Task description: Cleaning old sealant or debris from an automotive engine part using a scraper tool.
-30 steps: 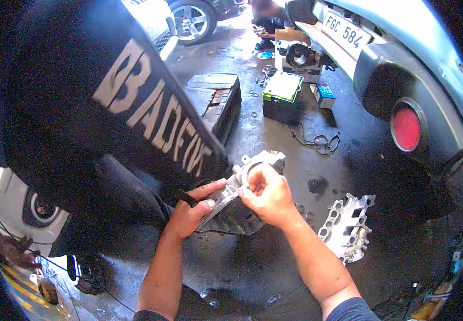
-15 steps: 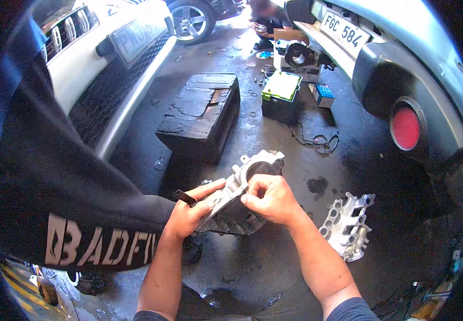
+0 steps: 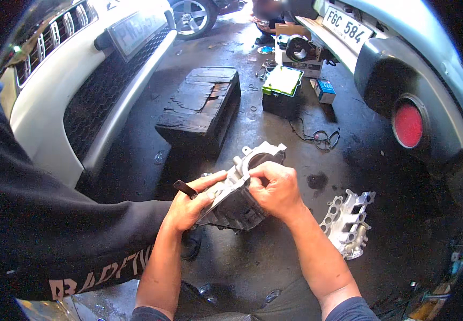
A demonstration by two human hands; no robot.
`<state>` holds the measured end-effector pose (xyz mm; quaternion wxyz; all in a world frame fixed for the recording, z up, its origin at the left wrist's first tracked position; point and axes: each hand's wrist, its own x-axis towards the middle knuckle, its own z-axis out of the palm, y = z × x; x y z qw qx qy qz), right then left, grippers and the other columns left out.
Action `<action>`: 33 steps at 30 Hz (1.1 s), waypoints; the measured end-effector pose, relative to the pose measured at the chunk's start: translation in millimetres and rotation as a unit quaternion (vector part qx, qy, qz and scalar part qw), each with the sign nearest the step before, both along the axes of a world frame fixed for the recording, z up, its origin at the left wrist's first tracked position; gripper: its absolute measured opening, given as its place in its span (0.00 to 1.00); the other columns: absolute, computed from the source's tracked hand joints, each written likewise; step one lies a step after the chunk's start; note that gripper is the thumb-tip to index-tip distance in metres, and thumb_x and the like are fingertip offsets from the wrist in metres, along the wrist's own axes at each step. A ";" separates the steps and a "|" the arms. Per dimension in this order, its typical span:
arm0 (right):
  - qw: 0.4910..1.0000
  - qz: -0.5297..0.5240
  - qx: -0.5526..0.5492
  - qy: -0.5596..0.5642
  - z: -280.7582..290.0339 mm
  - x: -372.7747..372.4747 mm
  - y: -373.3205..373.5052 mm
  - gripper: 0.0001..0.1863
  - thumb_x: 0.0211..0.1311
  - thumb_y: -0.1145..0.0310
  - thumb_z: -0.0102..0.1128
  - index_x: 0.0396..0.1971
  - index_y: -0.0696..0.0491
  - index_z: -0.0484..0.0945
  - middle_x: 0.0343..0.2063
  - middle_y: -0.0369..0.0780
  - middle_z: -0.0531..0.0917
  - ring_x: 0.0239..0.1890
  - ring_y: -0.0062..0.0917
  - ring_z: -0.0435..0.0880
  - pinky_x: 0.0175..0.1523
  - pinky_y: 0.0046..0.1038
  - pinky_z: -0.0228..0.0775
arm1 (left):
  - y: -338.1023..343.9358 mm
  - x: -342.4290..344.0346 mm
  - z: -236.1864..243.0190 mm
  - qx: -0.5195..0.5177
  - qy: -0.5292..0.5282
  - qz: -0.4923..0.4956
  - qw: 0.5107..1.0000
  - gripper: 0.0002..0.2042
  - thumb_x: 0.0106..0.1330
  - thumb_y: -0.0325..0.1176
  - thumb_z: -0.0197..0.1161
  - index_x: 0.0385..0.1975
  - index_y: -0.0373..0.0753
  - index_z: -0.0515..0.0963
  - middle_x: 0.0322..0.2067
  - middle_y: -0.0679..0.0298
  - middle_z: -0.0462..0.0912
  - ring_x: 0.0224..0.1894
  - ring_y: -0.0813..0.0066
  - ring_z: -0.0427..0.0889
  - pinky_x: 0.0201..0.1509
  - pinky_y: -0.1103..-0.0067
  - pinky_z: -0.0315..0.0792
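- Housing (image 3: 234,202): raised above the floor (image 3: 253,254).
- Left hand (image 3: 187,211): half closed on its edge, black stick (image 3: 185,188) tucked in; brace firmly.
- Right hand (image 3: 277,187): pinched at the opening (image 3: 256,159), contents hard to tell; work evenly.

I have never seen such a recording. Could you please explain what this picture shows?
No machine here: a person works bare-handed. A wide fisheye camera on the person's head looks down, so straight edges bend. The left hand holds a metal part with a large round opening, plus a dark stick-like thing. The right hand is at that opening, thumb and forefinger close together; whether they pinch something is hidden. On the floor lie a silver casting with holes and a worn dark block.
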<state>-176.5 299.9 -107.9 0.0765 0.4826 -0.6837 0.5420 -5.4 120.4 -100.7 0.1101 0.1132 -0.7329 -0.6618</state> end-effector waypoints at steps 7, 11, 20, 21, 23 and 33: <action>1.000 0.003 0.005 -0.027 8.7 6.5 3.3 0.03 0.52 0.77 0.67 0.28 0.57 0.85 0.26 0.44 0.87 0.27 0.35 0.88 0.35 0.31 0.80 | 1.3 -0.9 0.8 0.004 -0.003 0.005 1.000 0.30 0.56 0.30 0.57 0.63 0.33 0.78 0.64 0.53 0.79 0.69 0.62 0.74 0.75 0.70 0.61; 0.998 -0.023 0.005 0.060 3.7 2.1 0.9 0.03 0.52 0.78 0.66 0.28 0.57 0.84 0.25 0.44 0.86 0.27 0.37 0.88 0.35 0.33 0.80 | 0.5 -3.0 4.8 -0.022 0.003 -0.009 1.000 0.30 0.57 0.30 0.59 0.63 0.33 0.78 0.64 0.53 0.79 0.69 0.63 0.74 0.75 0.69 0.61; 0.995 -0.026 0.035 0.095 16.8 3.6 -2.7 0.02 0.53 0.77 0.65 0.28 0.58 0.84 0.24 0.46 0.85 0.28 0.39 0.88 0.35 0.34 0.80 | -1.7 -0.6 2.6 -0.042 0.010 -0.007 0.999 0.28 0.60 0.30 0.59 0.63 0.33 0.78 0.63 0.53 0.80 0.67 0.63 0.76 0.72 0.69 0.65; 0.994 -0.023 0.037 0.097 17.1 1.1 -2.4 0.02 0.53 0.77 0.65 0.28 0.58 0.84 0.24 0.46 0.85 0.28 0.39 0.88 0.35 0.34 0.80 | -0.8 -0.9 1.9 -0.038 0.007 -0.004 0.999 0.27 0.60 0.30 0.59 0.63 0.34 0.78 0.62 0.53 0.80 0.66 0.63 0.77 0.72 0.69 0.66; 0.996 -0.003 0.049 0.075 17.3 -4.0 -3.4 0.02 0.52 0.77 0.65 0.27 0.58 0.84 0.24 0.46 0.85 0.28 0.39 0.88 0.35 0.34 0.79 | 0.9 -0.7 4.1 -0.039 0.014 -0.007 0.999 0.27 0.60 0.30 0.59 0.63 0.34 0.78 0.62 0.53 0.81 0.65 0.64 0.77 0.71 0.69 0.66; 0.988 0.005 0.130 0.087 36.6 0.9 -3.8 0.04 0.56 0.72 0.63 0.25 0.55 0.82 0.26 0.47 0.85 0.30 0.43 0.86 0.39 0.40 0.79 | 1.3 2.4 10.3 -0.030 0.001 -0.006 1.000 0.30 0.55 0.33 0.59 0.62 0.32 0.79 0.61 0.53 0.81 0.65 0.62 0.78 0.72 0.69 0.66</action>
